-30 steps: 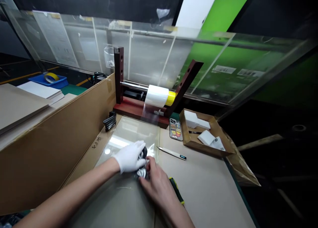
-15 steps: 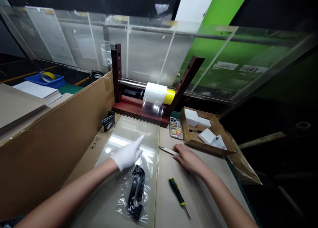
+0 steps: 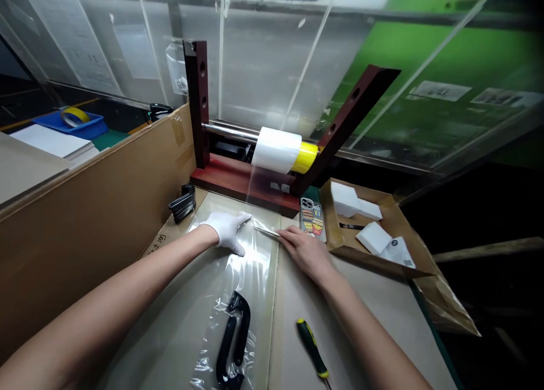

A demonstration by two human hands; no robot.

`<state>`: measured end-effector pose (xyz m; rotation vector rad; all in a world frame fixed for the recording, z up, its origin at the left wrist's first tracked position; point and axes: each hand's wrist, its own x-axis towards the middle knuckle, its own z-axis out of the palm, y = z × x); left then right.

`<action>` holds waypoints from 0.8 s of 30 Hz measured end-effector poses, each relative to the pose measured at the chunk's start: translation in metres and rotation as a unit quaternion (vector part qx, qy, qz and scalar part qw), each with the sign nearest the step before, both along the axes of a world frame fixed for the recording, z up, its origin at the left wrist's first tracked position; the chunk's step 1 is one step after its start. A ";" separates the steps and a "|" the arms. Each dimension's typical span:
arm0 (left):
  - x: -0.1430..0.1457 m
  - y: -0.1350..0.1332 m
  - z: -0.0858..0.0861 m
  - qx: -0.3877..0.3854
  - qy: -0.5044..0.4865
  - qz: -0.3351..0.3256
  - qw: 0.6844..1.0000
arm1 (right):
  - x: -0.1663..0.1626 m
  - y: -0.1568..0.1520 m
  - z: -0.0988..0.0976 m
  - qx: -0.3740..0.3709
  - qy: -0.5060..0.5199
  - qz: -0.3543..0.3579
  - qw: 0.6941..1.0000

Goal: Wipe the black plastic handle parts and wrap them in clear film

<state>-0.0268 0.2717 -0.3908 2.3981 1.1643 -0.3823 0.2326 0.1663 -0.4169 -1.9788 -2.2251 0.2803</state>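
My left hand (image 3: 225, 231), in a white glove, rests on clear plastic film with its thumb and fingers apart. My right hand (image 3: 304, 251) is bare and closed around a slim, pale, pointed tool (image 3: 267, 231), its exact kind unclear. The tool's tip touches or hovers just over the film beside my left fingertips; I cannot tell which. The clear film (image 3: 266, 189) hangs from a roll (image 3: 278, 150) on a metal rod. Nearer me, a clear plastic bag (image 3: 206, 353) holds two black curved handles (image 3: 243, 327).
A dark red stand (image 3: 238, 180) carries the roll. A green-and-yellow screwdriver (image 3: 312, 347) lies right of the bag. A phone (image 3: 313, 219) and a cardboard tray (image 3: 340, 241) of white blocks sit at right. A cardboard wall (image 3: 106, 208) and a black bundle (image 3: 182, 203) stand left.
My left hand has moved forward along the film toward the stand. My right hand has brought the pointed tool forward and left onto or over the film. The view has tipped down and closer.
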 end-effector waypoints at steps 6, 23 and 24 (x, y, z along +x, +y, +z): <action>0.003 -0.001 0.007 -0.022 0.008 0.015 1.000 | 0.018 -0.041 0.010 0.008 0.010 -0.074 0.997; -0.043 -0.060 0.044 -0.196 -0.293 0.006 0.936 | -0.087 -0.058 0.083 -0.049 0.275 0.006 0.960; -0.050 -0.078 0.049 -0.200 -0.334 -0.008 0.921 | -0.092 -0.068 0.089 -0.039 0.278 0.019 0.960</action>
